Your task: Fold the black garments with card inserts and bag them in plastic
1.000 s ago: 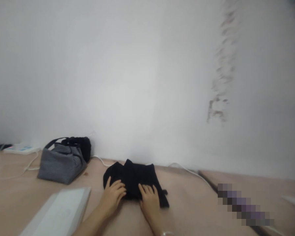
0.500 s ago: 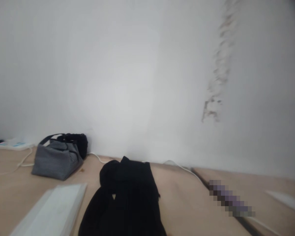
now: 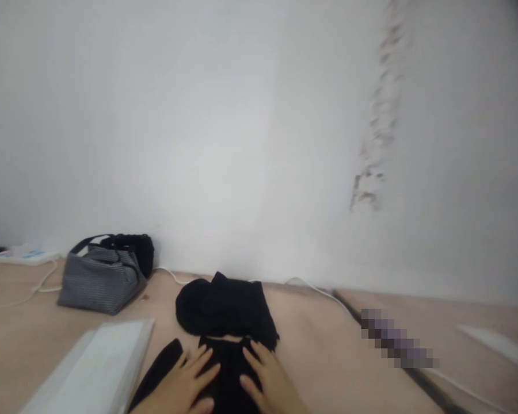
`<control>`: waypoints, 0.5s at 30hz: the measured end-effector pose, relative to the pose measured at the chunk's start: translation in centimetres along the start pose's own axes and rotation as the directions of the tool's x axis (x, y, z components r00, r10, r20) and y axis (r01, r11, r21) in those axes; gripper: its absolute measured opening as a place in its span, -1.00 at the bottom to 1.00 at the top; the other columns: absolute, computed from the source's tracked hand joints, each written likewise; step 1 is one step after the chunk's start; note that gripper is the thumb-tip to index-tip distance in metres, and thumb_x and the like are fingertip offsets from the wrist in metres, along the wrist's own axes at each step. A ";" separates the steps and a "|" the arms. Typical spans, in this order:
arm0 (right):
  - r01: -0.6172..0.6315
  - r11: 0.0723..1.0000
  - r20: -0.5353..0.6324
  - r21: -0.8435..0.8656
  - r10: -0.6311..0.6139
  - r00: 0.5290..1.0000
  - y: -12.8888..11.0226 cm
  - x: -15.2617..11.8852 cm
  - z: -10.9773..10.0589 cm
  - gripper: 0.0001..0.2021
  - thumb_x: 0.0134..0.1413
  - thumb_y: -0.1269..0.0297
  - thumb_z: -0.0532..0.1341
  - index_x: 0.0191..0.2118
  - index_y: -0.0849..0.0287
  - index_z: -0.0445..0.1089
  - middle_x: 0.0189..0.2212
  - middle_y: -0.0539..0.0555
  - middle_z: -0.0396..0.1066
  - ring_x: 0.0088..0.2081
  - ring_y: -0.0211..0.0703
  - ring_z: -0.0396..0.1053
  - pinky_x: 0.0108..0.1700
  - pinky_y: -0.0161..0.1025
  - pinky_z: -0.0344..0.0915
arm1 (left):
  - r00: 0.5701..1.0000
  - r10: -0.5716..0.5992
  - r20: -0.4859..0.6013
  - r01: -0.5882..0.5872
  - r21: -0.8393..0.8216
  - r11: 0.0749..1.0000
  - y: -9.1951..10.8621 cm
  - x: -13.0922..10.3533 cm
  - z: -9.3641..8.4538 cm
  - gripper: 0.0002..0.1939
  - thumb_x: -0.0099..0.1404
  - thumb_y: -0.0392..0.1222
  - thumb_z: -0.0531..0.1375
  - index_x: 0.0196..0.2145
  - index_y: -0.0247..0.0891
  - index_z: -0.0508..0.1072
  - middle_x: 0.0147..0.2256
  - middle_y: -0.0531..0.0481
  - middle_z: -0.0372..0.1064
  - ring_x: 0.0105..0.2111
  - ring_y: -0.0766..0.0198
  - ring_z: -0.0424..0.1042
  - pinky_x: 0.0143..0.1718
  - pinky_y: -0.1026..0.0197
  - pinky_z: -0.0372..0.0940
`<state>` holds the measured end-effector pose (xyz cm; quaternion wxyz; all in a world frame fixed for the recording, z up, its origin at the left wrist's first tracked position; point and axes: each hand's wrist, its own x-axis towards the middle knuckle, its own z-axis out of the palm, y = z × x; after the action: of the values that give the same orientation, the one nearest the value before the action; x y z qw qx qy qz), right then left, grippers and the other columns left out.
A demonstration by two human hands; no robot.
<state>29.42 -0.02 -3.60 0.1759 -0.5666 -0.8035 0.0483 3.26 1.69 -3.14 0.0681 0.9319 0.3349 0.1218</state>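
Note:
Black cloth garments lie on the table in front of me; which kind I cannot tell. My left hand [image 3: 187, 382] rests with fingers spread on the left part of the nearer black cloth [image 3: 228, 371]. On its right part lies my right hand [image 3: 270, 376], fingers also apart. Just beyond my fingertips is a second piece of black cloth [image 3: 227, 305], bunched at its left end. A thin strip of table shows between the two. A black flap of cloth sticks out left of my left wrist.
A grey striped bag [image 3: 97, 282] with a black item behind it stands by the wall [image 3: 198, 144]. White flat packs [image 3: 95, 368] lie at left, a white power strip [image 3: 26, 256] at far left. White cables run along the wall. A dark gap [image 3: 431, 388] splits the table at right.
Both my hands have come into view from below and lie on the black cloth. Its near part has drawn back from the far piece, leaving a gap. The view has shifted slightly.

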 end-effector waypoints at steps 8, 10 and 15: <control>-0.147 0.982 0.122 -0.115 0.161 0.979 2.3 0.1 2.7 -0.27 0.02 -0.29 -0.18 0.21 0.06 -0.09 0.22 0.27 -0.19 0.20 0.29 -0.19 0.06 0.38 -0.18 | 0.956 -0.261 0.135 0.253 0.076 0.965 -0.1 0.7 3.1 -0.48 0.26 0.24 -0.14 0.14 0.19 -0.06 0.20 -0.11 -0.12 0.16 -0.20 -0.13 -0.01 -0.49 -0.19; -0.126 0.986 0.137 -0.106 0.140 0.981 2.3 0.0 2.1 -0.28 0.02 -0.28 -0.16 0.22 0.05 -0.09 0.22 0.29 -0.19 0.20 0.31 -0.20 0.04 0.41 -0.19 | 0.952 -0.276 0.133 0.267 0.085 0.960 0.6 0.6 2.5 -0.48 0.26 0.23 -0.14 0.15 0.15 -0.04 0.20 -0.15 -0.13 0.16 -0.22 -0.14 -0.01 -0.49 -0.18; 0.060 0.998 0.132 0.002 -0.060 0.989 1.3 -1.2 -0.7 -0.48 0.09 -0.08 0.00 0.12 0.05 0.18 0.14 0.21 0.13 0.15 0.18 0.02 0.10 0.13 0.02 | 0.989 -0.145 -0.010 0.145 0.006 0.989 0.9 -1.2 0.7 -0.55 0.30 0.10 -0.05 0.13 0.14 0.08 0.18 -0.07 0.00 0.15 -0.09 0.00 0.04 -0.32 -0.02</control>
<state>31.19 -0.72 -3.58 0.1230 -0.5379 -0.8301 0.0797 3.10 0.20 -3.84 0.0720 0.9047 0.4026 0.1198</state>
